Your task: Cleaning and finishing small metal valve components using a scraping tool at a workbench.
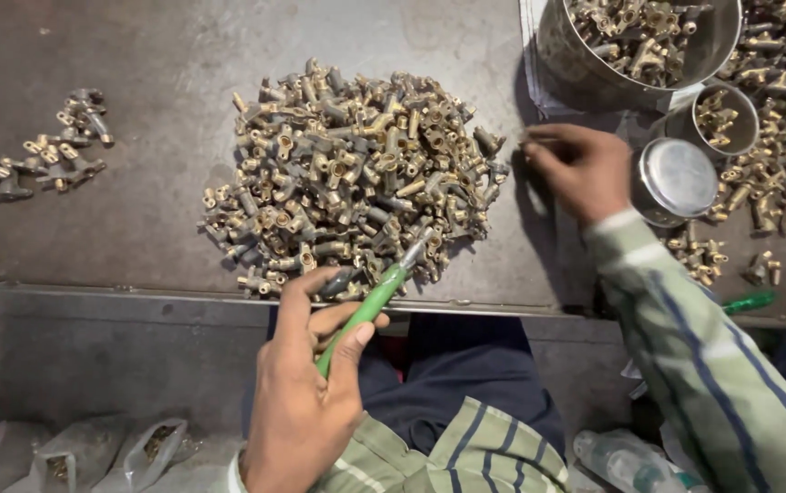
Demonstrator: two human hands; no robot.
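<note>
A big heap of small brass fittings lies in the middle of a dark metal table. My left hand grips a green-handled tool near the table's front edge. The tool's metal tip rests against the near side of the heap. My right hand hovers just right of the heap with its fingers pinched together on a small thin metal part. A striped sleeve covers that arm.
A small cluster of fittings lies at the far left. A large steel bowl, a small steel cup and a round tin stand at the back right among more loose fittings. Plastic bags and a bottle lie below.
</note>
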